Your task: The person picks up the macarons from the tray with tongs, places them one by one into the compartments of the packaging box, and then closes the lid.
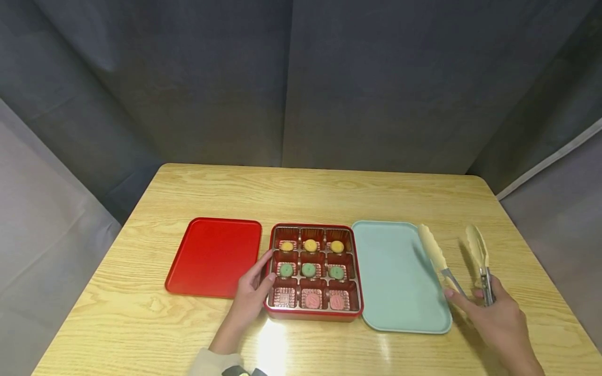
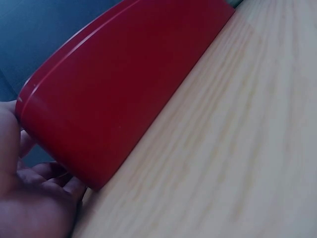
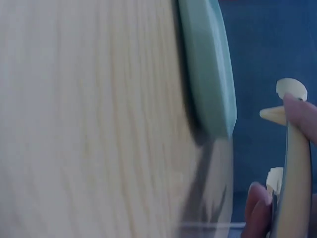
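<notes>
A red box (image 1: 314, 316) with a nine-compartment liner stands on the table. Small round moulded pieces, like little mooncakes, lie in it: yellow ones (image 1: 310, 245) in the far row, green ones (image 1: 308, 270) in the middle, two pink ones (image 1: 312, 300) in the near row. The near-left compartment shows bare liner. My left hand (image 1: 251, 290) holds the box's left side, thumb at the rim; the left wrist view shows fingers against the lower wall. My right hand (image 1: 503, 316) grips tongs (image 1: 485, 277) with cream scalloped tips spread wide, near the pale green tray's right edge.
A red lid or flat tray (image 1: 216, 256) lies left of the box. Just right of the box is the pale green tray (image 1: 400, 277), with nothing on it. The wooden table (image 1: 320, 193) ends at grey curtains (image 1: 376, 89) behind.
</notes>
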A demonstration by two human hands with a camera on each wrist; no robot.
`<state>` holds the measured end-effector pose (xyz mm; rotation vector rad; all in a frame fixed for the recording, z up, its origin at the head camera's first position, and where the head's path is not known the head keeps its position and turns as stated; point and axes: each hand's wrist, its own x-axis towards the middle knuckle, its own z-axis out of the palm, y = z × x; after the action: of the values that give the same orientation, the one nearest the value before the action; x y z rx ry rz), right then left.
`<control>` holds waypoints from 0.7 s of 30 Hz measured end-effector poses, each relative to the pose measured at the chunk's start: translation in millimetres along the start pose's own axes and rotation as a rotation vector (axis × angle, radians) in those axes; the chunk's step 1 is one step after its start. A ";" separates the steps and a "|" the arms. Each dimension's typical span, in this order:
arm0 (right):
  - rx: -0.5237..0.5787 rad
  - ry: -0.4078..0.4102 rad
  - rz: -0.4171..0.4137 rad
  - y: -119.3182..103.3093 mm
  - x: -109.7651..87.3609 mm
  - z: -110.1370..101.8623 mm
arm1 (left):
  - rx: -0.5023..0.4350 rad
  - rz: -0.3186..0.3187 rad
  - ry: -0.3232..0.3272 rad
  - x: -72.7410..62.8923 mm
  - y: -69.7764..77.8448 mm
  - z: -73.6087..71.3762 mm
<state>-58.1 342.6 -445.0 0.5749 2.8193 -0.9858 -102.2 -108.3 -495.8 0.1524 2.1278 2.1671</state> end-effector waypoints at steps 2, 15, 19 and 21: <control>0.016 0.019 0.038 7.4 6.0 -2.2 | 0.006 0.014 -0.002 0.2 -0.3 -0.2; 0.068 0.076 0.219 20.8 27.8 -2.5 | 0.020 0.015 -0.008 -0.3 -0.5 -0.3; 0.076 0.074 0.238 20.4 31.8 -2.2 | 0.001 -0.009 -0.001 -0.5 0.7 0.3; 0.083 0.070 0.242 20.7 32.6 -1.5 | -0.003 -0.012 0.000 -0.9 1.3 0.4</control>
<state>-80.2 368.7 -462.8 0.9522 2.6919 -1.0570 -101.2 -108.0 -494.6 0.1388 2.1192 2.1639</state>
